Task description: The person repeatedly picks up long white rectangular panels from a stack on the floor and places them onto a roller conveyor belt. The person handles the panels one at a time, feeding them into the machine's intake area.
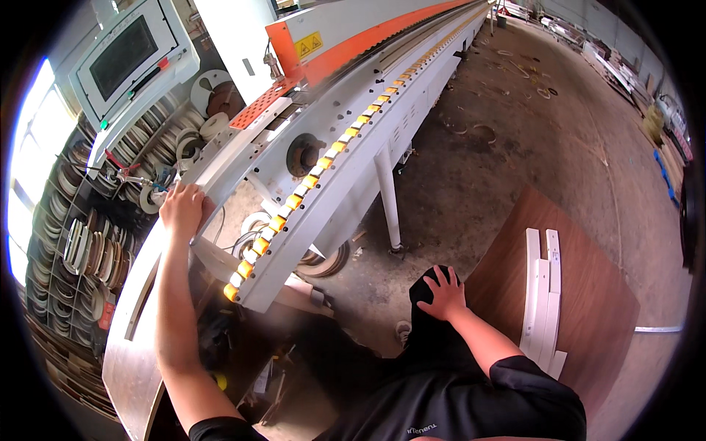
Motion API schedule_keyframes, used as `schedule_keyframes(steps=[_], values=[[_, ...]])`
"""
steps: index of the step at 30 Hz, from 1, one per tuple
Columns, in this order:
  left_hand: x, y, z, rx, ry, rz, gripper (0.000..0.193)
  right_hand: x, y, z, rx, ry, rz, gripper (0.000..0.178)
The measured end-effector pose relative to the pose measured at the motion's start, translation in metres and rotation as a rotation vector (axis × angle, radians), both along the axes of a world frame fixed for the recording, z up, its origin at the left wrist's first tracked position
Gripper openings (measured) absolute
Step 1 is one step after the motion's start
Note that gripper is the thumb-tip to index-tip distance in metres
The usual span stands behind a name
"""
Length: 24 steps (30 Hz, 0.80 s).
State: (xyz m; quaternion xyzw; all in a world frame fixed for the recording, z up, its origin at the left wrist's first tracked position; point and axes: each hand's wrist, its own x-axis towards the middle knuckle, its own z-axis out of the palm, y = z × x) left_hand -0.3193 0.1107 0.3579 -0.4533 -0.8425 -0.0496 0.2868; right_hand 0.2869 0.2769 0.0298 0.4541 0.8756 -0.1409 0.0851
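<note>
My left hand (182, 210) rests at the near left end of a long white machine, fingers bent together over a pale, narrow ledge (151, 246). What lies under those fingers is hidden, though a small brown edge shows beside them. To its right runs the machine's slanting white rail (272, 253), lined with yellow and white rollers (294, 202). My right hand (445, 294) lies flat with spread fingers on my black-trousered leg (426, 323) and holds nothing.
A brown wood-grain panel (588, 294) stands at the right, with several white strips (543, 294) lying on it. A control screen (123, 57) hangs at the upper left, above a rack of edge-banding rolls (55, 228). One machine leg (388, 202) meets the scrap-strewn floor (471, 169).
</note>
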Motion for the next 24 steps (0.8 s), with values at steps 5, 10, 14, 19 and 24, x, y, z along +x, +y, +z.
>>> schedule_keyframes(steps=[5, 10, 14, 19, 24], values=[[0.006, 0.001, -0.006, 0.088, -0.034, 0.002, 0.025, -0.018, 0.026, -0.011, -0.024, -0.064, -0.012, 0.085], [-0.002, -0.010, -0.001, 0.069, -0.098, -0.008, 0.032, -0.027, 0.033, -0.006, -0.049, -0.041, -0.038, 0.082], [-0.001, -0.018, 0.005, 0.064, -0.141, 0.030, 0.036, -0.021, 0.031, -0.017, -0.024, 0.008, -0.064, 0.079], [0.005, -0.018, 0.004, 0.045, -0.119, 0.057, 0.032, -0.019, 0.033, -0.023, -0.010, 0.064, -0.079, 0.073], [0.000, -0.015, -0.002, 0.058, -0.076, 0.034, 0.027, -0.022, 0.036, -0.024, -0.025, 0.084, -0.073, 0.068]])
